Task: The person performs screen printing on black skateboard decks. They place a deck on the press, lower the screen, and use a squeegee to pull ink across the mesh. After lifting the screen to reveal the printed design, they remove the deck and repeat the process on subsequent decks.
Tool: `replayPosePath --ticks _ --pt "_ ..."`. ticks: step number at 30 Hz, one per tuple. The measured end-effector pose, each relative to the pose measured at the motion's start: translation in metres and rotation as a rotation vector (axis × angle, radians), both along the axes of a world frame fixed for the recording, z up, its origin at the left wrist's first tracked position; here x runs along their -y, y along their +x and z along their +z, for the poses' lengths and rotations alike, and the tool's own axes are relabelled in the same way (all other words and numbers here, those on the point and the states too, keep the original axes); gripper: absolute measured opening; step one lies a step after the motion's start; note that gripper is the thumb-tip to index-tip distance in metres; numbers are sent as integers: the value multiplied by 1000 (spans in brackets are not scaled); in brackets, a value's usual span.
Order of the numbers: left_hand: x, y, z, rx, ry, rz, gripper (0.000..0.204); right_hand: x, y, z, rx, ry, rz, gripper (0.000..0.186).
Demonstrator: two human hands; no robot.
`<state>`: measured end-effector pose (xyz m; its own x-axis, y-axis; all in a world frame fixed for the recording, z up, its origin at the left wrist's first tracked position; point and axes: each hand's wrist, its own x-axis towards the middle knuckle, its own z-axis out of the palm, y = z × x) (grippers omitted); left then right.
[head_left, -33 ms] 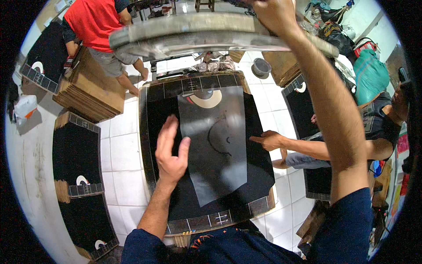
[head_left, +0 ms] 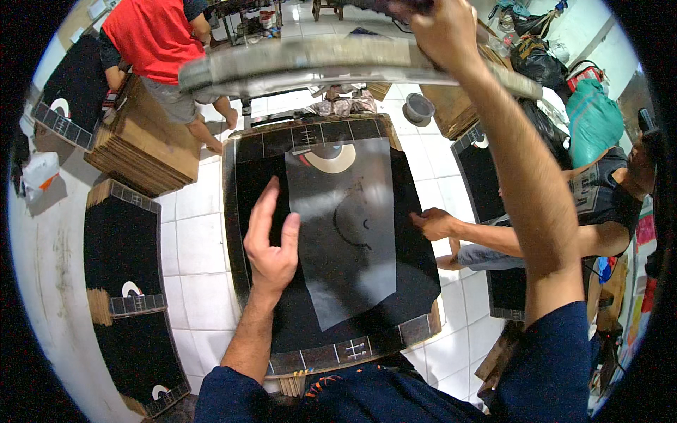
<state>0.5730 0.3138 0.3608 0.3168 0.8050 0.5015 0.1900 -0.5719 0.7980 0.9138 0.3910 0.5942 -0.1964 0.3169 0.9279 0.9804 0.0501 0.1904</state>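
My left hand (head_left: pixel 271 243) hovers palm inward with fingers stretched and thumb apart, holding nothing, over the left side of a black fabric panel (head_left: pixel 367 307). The panel lies on a dark printing board (head_left: pixel 282 363). On it rests a translucent sheet (head_left: pixel 352 271) with a curved dark drawing; a white-and-red half-round print (head_left: pixel 342 163) shows partly through its top. Raised across the far side is a long pale frame (head_left: pixel 303 60), blurred. My right hand (head_left: pixel 448 35) is closed at its edge, fingers partly hidden, beside a dark thing I cannot make out.
A co-worker's hand (head_left: pixel 434 224) touches the panel's right edge. Another person in a red shirt (head_left: pixel 151 39) stands at a stack of boards (head_left: pixel 144 151). More black panels (head_left: pixel 123 240) lie along the left. A grey tub (head_left: pixel 419 109) stands on the tiled floor.
The frame and my right hand have shifted slightly. My left hand has moved a little to the left. The co-worker's pointing finger has drawn back and curled at the panel's edge.
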Motion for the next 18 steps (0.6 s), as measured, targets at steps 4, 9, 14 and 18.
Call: replayPosePath --ticks 4,9,14,18 --pt "16 13 49 642 -341 -305 59 58 -21 -59 -176 -207 -35 41" --pt "78 7 42 1132 -991 -261 68 141 -52 -157 -301 -367 -80 54" --pt "96 -7 -68 907 -1441 182 71 186 -89 -263 -328 -349 -50 39" --pt "102 -13 -160 632 -1459 220 70 174 -82 -299 -419 -662 -57 46"
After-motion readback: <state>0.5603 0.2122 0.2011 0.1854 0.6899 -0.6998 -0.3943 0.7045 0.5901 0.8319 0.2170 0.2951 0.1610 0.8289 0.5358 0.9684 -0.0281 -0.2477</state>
